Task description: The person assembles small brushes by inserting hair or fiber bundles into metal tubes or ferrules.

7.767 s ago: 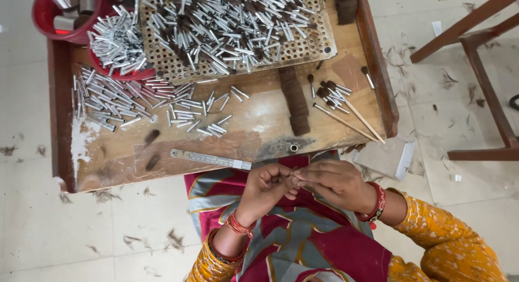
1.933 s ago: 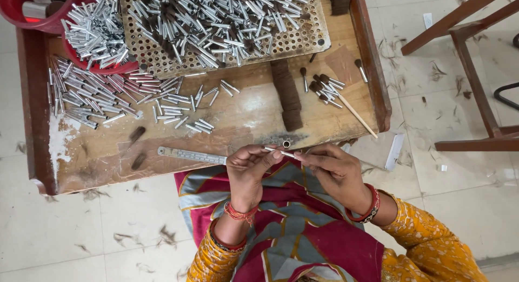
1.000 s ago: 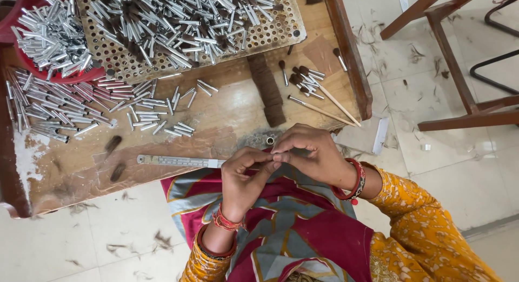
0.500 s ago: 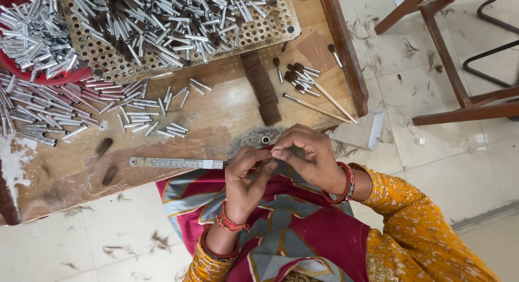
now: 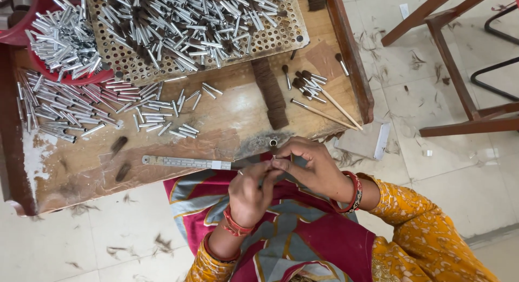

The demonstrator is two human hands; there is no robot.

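Head view: both hands [image 5: 281,176] on small tube [image 5: 274,159]

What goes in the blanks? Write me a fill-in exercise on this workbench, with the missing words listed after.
1. The flat metal ruler lies on the worn wooden ____.
2. The short silver metal tubes are heaped in a ____ plastic bowl.
3. The left hand and right hand meet at the table's ____ edge.
4. The perforated metal tray is full of round ____.

Missing: table; red; near; holes
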